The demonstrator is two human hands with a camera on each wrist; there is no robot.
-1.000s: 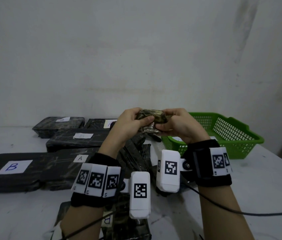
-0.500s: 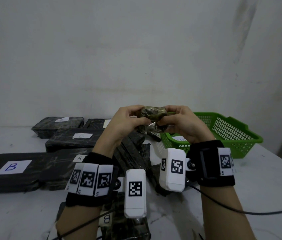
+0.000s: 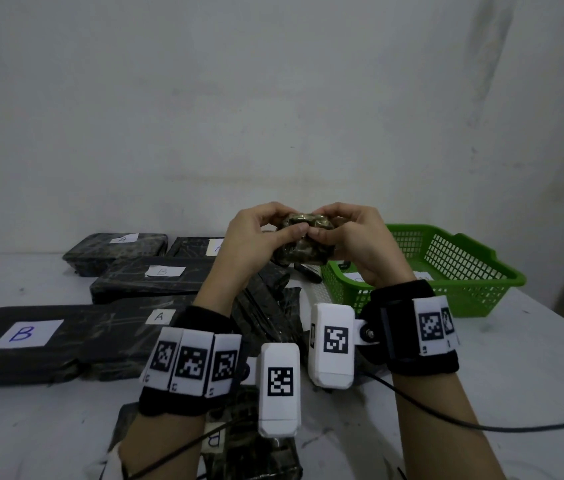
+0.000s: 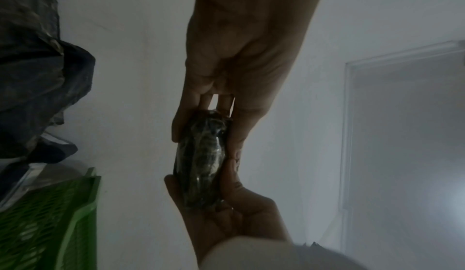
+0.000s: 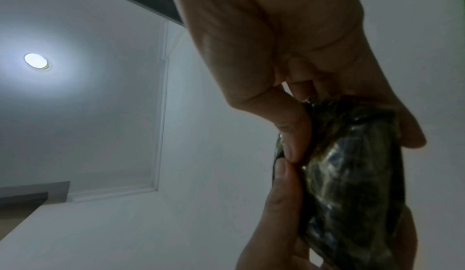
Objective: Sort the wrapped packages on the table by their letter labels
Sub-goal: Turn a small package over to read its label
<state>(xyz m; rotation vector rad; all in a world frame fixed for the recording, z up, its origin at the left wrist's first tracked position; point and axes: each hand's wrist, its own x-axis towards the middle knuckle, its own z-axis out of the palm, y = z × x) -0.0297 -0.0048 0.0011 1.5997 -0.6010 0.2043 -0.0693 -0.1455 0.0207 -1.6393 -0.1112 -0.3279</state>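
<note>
A small package [image 3: 303, 249] in dark shiny wrap is held up above the table between both hands. My left hand [image 3: 266, 237] grips its left end and my right hand [image 3: 351, 237] grips its right end, thumb tips meeting on the near face. No letter label shows on it. The left wrist view has the package [image 4: 201, 159] edge-on between the fingers of both hands. In the right wrist view the package [image 5: 352, 174] is pinched between thumbs and fingers. On the table lie flat packages labelled B [image 3: 24, 334], A [image 3: 159, 317], B [image 3: 164, 271] and A [image 3: 121, 239].
A green mesh basket [image 3: 464, 271] with white labels inside stands at the right, just behind my right hand. Another package with a B label [image 3: 214, 441] lies near the front edge under my wrists. Loose black wrap [image 3: 266, 306] lies at the centre. A cable [image 3: 481, 424] trails right.
The package stays at about the same height while both hands shift their hold on it. The thumbs have come together on its near face.
</note>
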